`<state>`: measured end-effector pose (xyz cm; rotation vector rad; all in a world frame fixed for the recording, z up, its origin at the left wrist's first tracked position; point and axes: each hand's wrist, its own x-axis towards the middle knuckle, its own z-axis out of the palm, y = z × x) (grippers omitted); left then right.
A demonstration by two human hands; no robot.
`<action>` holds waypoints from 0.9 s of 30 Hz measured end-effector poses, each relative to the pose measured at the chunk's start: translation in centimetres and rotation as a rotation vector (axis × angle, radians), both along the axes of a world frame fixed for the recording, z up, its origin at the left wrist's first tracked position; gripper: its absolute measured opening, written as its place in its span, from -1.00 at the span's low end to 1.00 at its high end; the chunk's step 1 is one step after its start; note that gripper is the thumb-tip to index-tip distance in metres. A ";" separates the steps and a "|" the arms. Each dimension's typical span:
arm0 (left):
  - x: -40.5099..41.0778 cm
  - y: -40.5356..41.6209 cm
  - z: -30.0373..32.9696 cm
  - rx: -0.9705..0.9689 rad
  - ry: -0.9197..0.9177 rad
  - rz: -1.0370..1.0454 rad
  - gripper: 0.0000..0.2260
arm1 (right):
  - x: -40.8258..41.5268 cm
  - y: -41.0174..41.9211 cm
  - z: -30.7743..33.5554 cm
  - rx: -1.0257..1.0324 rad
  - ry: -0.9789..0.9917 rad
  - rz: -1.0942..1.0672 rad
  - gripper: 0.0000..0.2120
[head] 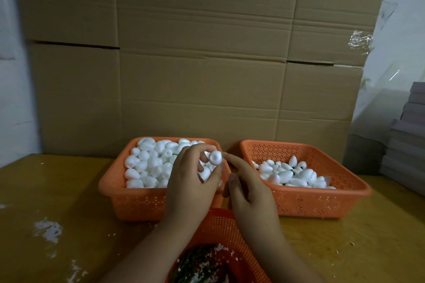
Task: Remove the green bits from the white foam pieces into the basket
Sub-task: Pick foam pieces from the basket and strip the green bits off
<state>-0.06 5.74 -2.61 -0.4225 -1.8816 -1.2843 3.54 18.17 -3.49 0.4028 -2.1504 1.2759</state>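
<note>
I see the left hand (190, 181) pinching one foam piece (215, 158); the right hand (247, 188) (forefinger extended) touches it. Next, I'd judge: inspect, then drop it.

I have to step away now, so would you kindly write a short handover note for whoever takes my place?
Left hand pinches one white foam piece above the left basket, which is heaped with foam pieces.
Right hand holds nothing, forefinger extended toward that piece.
Right basket holds fewer pieces, some with green showing.
Near round basket already holds green bits and white crumbs.
Left: finish the held piece, then work on.
</note>
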 end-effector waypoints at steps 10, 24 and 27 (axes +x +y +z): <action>0.4 0.1 0.0 0.089 -0.093 -0.126 -0.77 | -0.3 0.0 0.1 -0.066 -0.007 -0.010 -0.58; 0.2 0.1 0.0 0.080 -0.069 -0.150 -0.72 | -0.2 0.0 0.0 -0.013 0.009 0.026 -0.53; 0.6 0.1 0.2 0.039 -0.055 -0.205 -0.71 | -0.3 0.0 0.0 -0.021 0.014 0.035 -0.54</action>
